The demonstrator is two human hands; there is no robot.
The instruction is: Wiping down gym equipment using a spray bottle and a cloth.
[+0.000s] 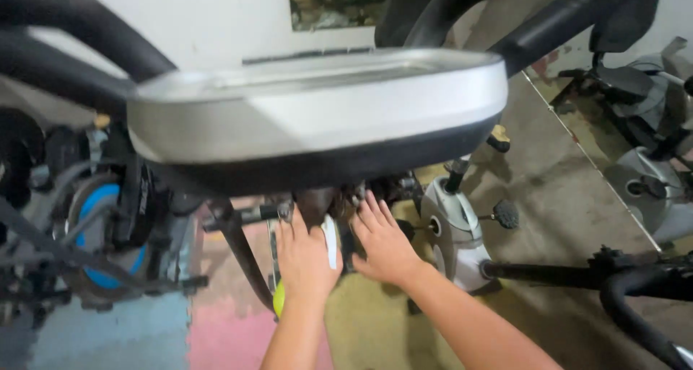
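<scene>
Both hands lie flat — left hand [307, 258] and right hand [384, 244] grasp nothing I can see, pressed against the mechanism [339, 197] at centre frame under the grey console [317, 110]; I judge fingers could get pinched there.

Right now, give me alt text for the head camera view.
Both hands, left hand and right hand, reach under the grey console of an exercise machine, onto dark parts; another exercise bike stands behind.

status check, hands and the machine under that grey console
Left hand flat on the white post, something yellow beneath it. Right hand on dark parts beside. Grey console hides the fingertips.
</scene>
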